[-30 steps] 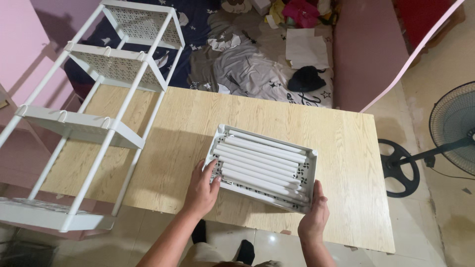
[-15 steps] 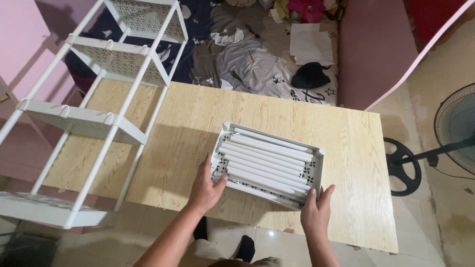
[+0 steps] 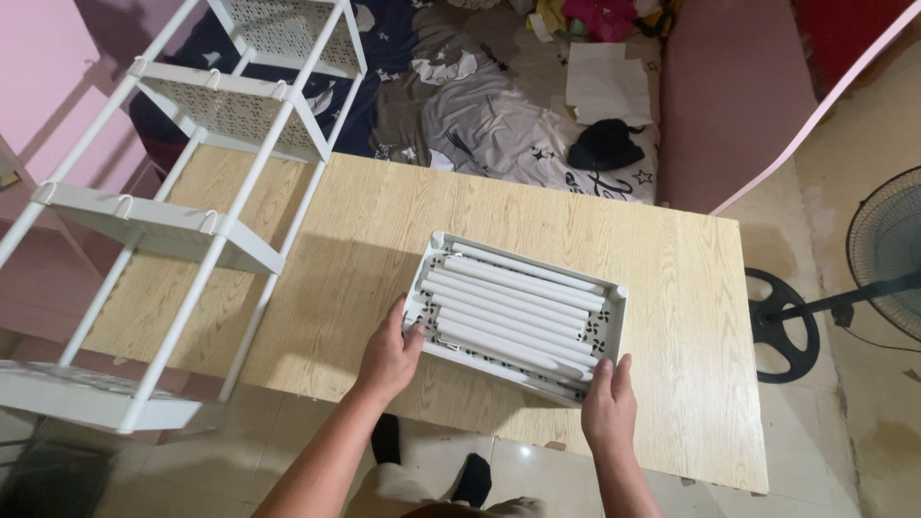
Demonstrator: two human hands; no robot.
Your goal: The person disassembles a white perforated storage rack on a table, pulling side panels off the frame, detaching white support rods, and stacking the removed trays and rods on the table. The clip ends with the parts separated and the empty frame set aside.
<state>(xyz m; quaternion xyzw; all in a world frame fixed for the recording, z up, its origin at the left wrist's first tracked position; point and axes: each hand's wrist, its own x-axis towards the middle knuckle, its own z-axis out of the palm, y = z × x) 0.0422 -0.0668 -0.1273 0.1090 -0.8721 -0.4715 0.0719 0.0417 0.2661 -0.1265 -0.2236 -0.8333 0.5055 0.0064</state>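
Observation:
A white perforated tray [image 3: 615, 326] lies on the light wooden table [image 3: 355, 240], filled with several white tubes [image 3: 513, 305] laid side by side. My left hand [image 3: 389, 353] grips the tray's near left corner. My right hand [image 3: 608, 405] holds its near right corner, fingers curled on the rim. The tray rests flat on the tabletop near the front edge.
A tall white shelf rack [image 3: 192, 225] with perforated shelves lies tilted across the table's left side. Behind the table is a bed [image 3: 480, 105] with grey and dark star-print bedding, clothes and paper. A standing fan [image 3: 873, 278] is on the right. Tiled floor lies below.
The view has shifted slightly; the tray and both hands sit a little further right and nearer the front edge. Both hands keep their hold on the tray's near corners.

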